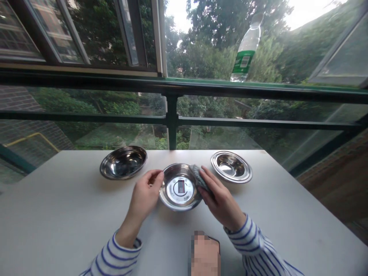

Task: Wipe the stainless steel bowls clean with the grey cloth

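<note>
A shiny metal bowl (180, 204) is between my two hands at the middle of the table, with a dark and red label on its inner bottom. My left hand (146, 195) pinches the bowl's left rim between thumb and fingers. In my right hand (217, 195) is a grey cloth (197, 177), pressed on the bowl's right rim. My fingers and the cloth cover that part of the rim.
On the white table (71, 214), a deeper metal bowl (123, 163) sits at the back left and a wide-rimmed metal bowl (231, 167) at the back right. A blurred-out object (205, 255) lies at the front edge. Behind stand a green railing (172, 122) and a plastic bottle (244, 57).
</note>
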`<state>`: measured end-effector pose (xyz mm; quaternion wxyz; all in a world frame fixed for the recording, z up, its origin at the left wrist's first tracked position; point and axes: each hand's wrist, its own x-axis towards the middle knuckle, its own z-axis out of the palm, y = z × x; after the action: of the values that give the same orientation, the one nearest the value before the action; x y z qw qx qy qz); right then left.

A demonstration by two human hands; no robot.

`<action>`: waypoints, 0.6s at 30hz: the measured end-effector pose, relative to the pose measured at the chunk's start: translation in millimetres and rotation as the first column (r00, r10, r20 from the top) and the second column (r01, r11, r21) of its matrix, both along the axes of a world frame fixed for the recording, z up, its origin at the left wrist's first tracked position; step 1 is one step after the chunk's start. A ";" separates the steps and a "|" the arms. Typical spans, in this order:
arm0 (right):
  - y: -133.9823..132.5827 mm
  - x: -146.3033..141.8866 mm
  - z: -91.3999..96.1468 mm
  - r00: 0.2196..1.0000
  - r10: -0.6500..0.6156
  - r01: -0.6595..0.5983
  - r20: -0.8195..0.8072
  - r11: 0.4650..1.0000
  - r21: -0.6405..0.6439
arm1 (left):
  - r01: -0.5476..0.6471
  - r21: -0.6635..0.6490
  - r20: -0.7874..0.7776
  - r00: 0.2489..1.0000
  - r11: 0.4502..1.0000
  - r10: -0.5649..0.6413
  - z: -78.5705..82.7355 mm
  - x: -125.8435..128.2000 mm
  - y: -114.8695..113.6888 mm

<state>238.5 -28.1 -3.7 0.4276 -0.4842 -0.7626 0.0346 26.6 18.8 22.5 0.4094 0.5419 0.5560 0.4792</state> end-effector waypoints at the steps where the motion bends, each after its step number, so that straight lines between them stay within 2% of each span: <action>1: -1.4 3.1 -2.1 1.000 -0.020 0.020 -0.014 1.000 -0.010 | -0.080 0.012 -0.062 0.995 0.997 0.081 -6.6 -5.7 -0.2; 3: -3.7 7.8 -5.7 0.999 -0.042 0.042 -0.013 0.999 -0.022 | -0.140 -0.053 -0.123 0.984 0.989 0.133 -19.7 -13.5 -2.1; 4: -4.5 9.2 -7.0 0.999 -0.047 0.047 0.002 0.999 -0.026 | -0.122 -0.118 -0.111 0.988 0.985 0.109 -25.7 -15.2 -3.7; 7: -5.9 10.1 -10.2 0.994 -0.059 0.061 0.094 0.998 -0.015 | 0.020 -0.260 0.031 0.999 0.966 -0.012 -39.7 -12.0 -9.9; 9: -6.6 8.6 -12.4 0.981 -0.069 0.068 0.179 0.998 0.013 | 0.083 -0.248 0.151 0.987 0.965 -0.046 -45.1 -6.4 -13.6; 11: -7.7 6.4 -14.7 0.959 -0.073 0.066 0.274 0.997 0.035 | 0.110 -0.254 0.277 0.960 0.961 -0.037 -47.4 -1.2 -16.6; 14: -10.6 2.9 -16.6 0.916 -0.072 0.062 0.395 0.997 0.038 | 0.152 -0.355 0.427 0.904 0.923 0.015 -46.7 2.6 -20.3; 18: -14.3 0.1 -15.4 0.873 -0.079 0.070 0.482 0.997 0.036 | 0.159 -0.380 0.493 0.868 0.911 0.054 -44.3 1.0 -24.2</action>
<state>238.6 -42.3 -19.0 0.2291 -0.5028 -0.8261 -0.1104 27.6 -5.4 -21.7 0.6546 0.3191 0.5052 0.4631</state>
